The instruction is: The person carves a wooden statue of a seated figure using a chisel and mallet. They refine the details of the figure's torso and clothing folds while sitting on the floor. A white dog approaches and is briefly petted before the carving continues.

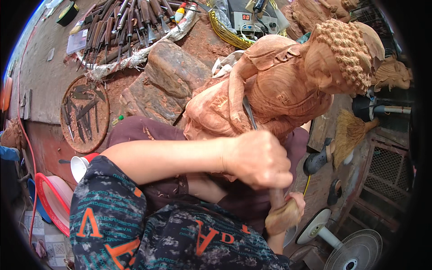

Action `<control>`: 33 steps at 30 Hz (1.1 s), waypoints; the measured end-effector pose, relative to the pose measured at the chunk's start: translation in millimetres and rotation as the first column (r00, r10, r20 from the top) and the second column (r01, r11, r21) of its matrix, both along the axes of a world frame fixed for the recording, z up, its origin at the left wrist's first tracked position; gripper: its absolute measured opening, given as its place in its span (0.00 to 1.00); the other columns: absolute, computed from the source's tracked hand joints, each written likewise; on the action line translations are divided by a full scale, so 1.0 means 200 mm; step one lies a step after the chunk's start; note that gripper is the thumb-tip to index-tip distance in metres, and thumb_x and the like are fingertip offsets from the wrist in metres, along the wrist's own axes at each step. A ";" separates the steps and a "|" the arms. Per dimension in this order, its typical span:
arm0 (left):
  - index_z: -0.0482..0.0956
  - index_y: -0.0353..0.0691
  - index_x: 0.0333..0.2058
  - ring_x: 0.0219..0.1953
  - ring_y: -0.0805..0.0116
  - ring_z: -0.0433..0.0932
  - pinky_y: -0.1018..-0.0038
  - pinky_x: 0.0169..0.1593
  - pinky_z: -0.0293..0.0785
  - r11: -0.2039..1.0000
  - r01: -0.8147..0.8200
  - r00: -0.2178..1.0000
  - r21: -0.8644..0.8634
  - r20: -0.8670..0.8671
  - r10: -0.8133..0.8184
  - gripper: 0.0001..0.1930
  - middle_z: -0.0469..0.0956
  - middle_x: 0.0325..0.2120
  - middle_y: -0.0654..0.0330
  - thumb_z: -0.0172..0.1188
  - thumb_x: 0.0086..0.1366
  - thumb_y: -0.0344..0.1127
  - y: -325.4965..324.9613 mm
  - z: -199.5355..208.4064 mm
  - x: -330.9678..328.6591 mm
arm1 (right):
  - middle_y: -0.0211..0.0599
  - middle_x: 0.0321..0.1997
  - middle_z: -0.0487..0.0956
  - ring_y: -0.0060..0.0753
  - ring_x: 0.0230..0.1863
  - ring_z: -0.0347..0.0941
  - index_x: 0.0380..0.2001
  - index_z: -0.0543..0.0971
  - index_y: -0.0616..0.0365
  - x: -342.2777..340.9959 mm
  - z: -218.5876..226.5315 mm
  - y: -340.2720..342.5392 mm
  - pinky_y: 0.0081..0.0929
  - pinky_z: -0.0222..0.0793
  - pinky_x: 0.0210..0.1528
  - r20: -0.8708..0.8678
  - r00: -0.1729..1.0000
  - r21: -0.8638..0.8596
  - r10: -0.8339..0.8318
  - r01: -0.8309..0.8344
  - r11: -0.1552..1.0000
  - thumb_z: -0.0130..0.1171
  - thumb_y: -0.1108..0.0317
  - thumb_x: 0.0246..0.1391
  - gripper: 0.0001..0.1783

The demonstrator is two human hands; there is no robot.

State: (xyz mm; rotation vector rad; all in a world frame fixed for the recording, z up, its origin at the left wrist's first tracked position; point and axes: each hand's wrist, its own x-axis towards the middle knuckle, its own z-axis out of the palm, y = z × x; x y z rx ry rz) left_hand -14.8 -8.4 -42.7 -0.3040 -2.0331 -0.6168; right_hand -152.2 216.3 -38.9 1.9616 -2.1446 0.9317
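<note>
Nearest the body, the right hand (295, 202) is blurred beside a tan, rounded thing (281, 219) at the butt of the chisel; its fingers look curled, but I cannot tell whether they grip it. Just beyond, the left hand (258, 159) is a fist, fingers pressed together around the chisel (248, 111), whose steel points away from the person. The seated wooden statue (274, 85) is right in front, between the legs in dark trousers (144, 130), its curly head toward the upper right. The blade lies by the statue's forearm and torso; I cannot tell whether its edge bites.

To cut well here, I would brace the left wrist against the wood, push in line with the shaft, follow the grain and take thin shavings, so the blade does not slip into the arm. The legs call for a firm hold on the carving. Farther off, a round tray (101, 120) holds flat blades, and a bundle of chisels (130, 22) offers other edges.
</note>
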 end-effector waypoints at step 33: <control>0.65 0.44 0.15 0.14 0.74 0.63 0.76 0.16 0.58 0.997 0.011 0.992 0.074 -0.123 -0.001 0.14 0.59 0.14 0.68 0.62 0.49 0.37 0.03 0.07 0.03 | 0.35 0.23 0.64 0.31 0.17 0.59 0.39 0.62 0.58 0.01 0.08 -0.06 0.29 0.58 0.20 0.077 0.986 -0.173 0.145 -0.130 0.976 0.61 0.80 0.43 0.22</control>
